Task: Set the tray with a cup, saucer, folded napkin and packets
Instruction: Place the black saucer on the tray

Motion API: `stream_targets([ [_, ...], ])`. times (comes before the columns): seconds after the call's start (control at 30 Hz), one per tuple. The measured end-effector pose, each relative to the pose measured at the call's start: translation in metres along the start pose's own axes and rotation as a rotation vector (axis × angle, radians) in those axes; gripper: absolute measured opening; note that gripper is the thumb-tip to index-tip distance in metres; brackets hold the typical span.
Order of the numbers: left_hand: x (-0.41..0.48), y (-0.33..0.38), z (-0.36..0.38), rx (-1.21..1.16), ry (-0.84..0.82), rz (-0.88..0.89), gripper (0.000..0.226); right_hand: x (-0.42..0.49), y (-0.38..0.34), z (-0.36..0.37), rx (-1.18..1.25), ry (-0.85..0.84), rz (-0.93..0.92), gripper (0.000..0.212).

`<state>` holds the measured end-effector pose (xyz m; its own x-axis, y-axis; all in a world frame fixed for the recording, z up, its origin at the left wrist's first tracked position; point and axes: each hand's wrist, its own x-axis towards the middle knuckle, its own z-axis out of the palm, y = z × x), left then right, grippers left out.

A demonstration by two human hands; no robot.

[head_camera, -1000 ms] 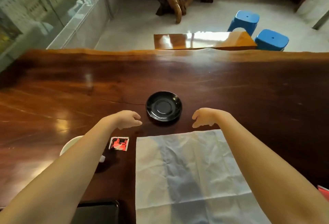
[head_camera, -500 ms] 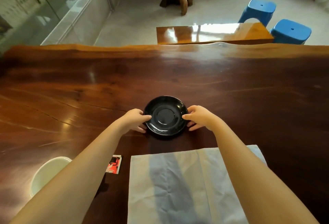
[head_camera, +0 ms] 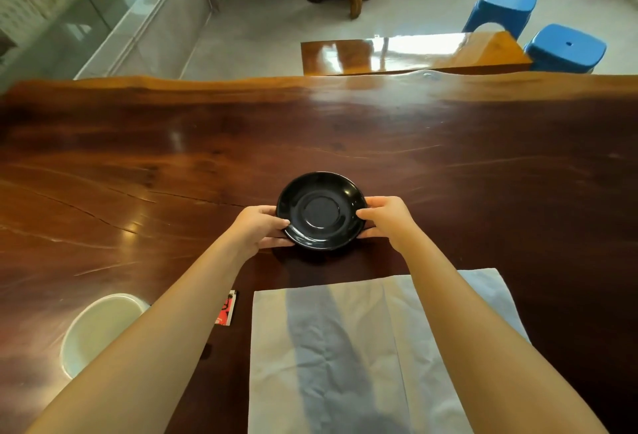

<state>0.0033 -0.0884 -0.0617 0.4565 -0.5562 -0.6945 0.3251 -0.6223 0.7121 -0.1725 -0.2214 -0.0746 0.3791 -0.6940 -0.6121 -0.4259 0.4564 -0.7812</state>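
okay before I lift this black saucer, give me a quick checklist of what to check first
1. Left hand on the saucer rim: ok, fingers touch its left edge.
2. Right hand on the opposite rim: ok, so the hold is balanced.
3. Saucer empty: ok, nothing lies in it.
4. Tray to set it on: cannot tell, none is in view.
5. Napkin folded: not ok, it lies spread flat on the table, partly under the right forearm.
6. Cup and packet out of the way: ok, both sit near the left forearm, apart from the saucer.
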Motion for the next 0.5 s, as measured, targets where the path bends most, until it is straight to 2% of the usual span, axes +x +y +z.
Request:
stream_targets([
  [0.17,-0.031,0.024,-0.018,-0.025,-0.054,0.084,0.023,-0.027,-0.028,-0.002,0.043,-0.049,-0.071,0.032],
  [0.5,-0.131,0.064,-0.076,-0.088,-0.025,0.232,0.020,-0.119,-0.102,0.025,0.087,-0.140,-0.181,0.029],
])
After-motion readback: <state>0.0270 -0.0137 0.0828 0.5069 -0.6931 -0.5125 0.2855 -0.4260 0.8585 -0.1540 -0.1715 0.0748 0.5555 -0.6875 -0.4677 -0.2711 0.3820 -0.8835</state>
